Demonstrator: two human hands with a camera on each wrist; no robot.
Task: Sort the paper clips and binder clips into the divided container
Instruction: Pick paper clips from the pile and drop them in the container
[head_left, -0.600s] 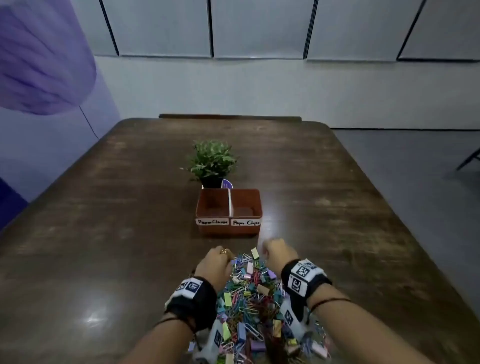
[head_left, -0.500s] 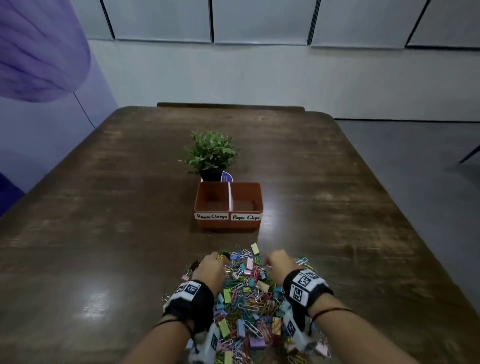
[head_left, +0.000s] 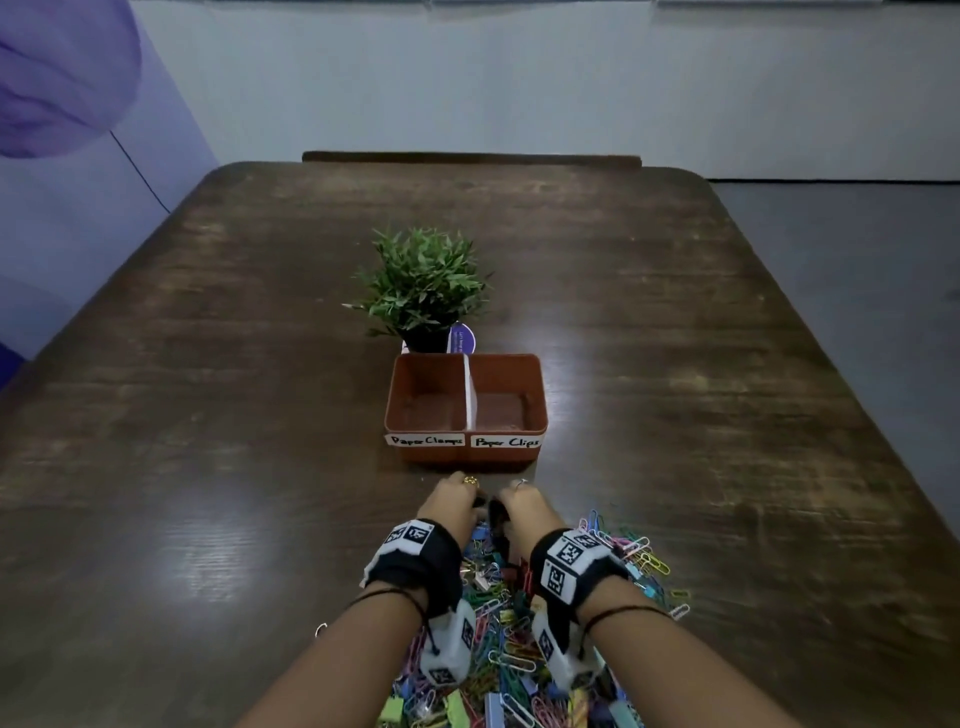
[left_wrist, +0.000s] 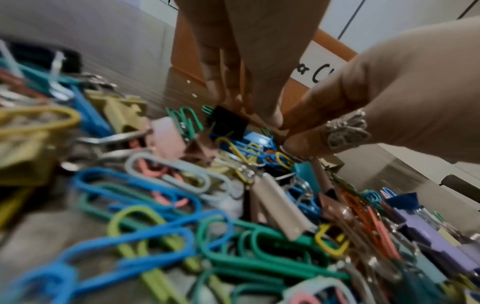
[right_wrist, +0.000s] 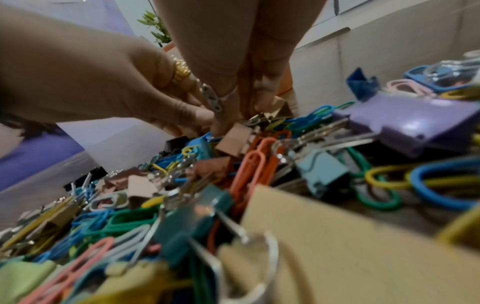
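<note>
Head view looks down a long dark wooden table (head_left: 208, 467) whose length runs away from the person toward a pale wall (head_left: 519, 78), with grey floor (head_left: 857, 260) to the right and a purple blur (head_left: 57, 73) at upper left. Near the middle of the table stands the divided container (head_left: 465, 451), a brown rectangular box set with its long side crosswise to the person; a white divider (head_left: 470, 400) runs front to back and splits it into a left compartment labelled "Paper Clamps" and a right one labelled "Paper Clips", both showing only bare floor. Just behind it is a small potted plant (head_left: 423, 283) with a purple tag. On the near side, a heap of coloured paper clips and binder clips (head_left: 511, 670) spreads across the table edge closest to the person, the clips lying flat and pointing every way. Both hands meet at the far end of the heap, just short of the container's front wall. Left hand (head_left: 451, 504) reaches down with fingers (left_wrist: 259, 86) bunched together at their tips over a black binder clip (left_wrist: 230, 122); whether it grips anything I cannot tell. Right hand (head_left: 524, 506), wearing a ring, has its fingertips (right_wrist: 262, 96) pressed into the clips beside a tan binder clip (right_wrist: 235, 139); its grasp is likewise unclear
</note>
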